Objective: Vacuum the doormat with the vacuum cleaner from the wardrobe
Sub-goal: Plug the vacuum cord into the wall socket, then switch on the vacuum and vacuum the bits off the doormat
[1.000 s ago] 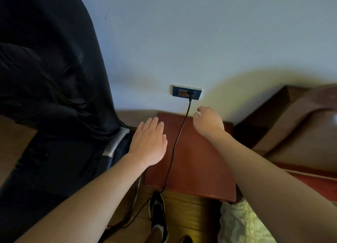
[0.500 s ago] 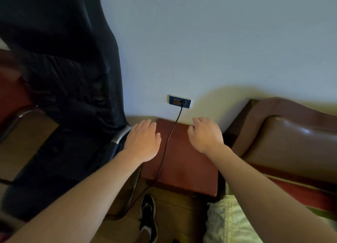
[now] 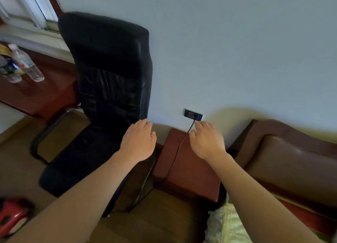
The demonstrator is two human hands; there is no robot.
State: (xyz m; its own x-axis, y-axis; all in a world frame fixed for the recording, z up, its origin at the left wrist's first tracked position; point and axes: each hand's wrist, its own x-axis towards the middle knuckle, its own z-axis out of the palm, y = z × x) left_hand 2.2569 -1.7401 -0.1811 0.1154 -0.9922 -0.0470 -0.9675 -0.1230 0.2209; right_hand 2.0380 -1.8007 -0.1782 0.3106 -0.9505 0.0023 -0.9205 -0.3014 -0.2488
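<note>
The left hand (image 3: 138,142) and right hand (image 3: 207,140) stay relaxed and empty beside the cord (image 3: 179,148), while the red vacuum cleaner (image 3: 12,213) now shows at lower left.

Nothing in this room can be read from here. The plastic water bottle (image 3: 27,64) on the wooden desk (image 3: 45,96) wears a pale label with small reddish marks, but it is too blurred to yield a single word. The blue wall socket (image 3: 193,114) shows no lettering that I can make out. The red vacuum cleaner (image 3: 11,215) on the floor is likewise smeared, and any brand on it is illegible.
</note>
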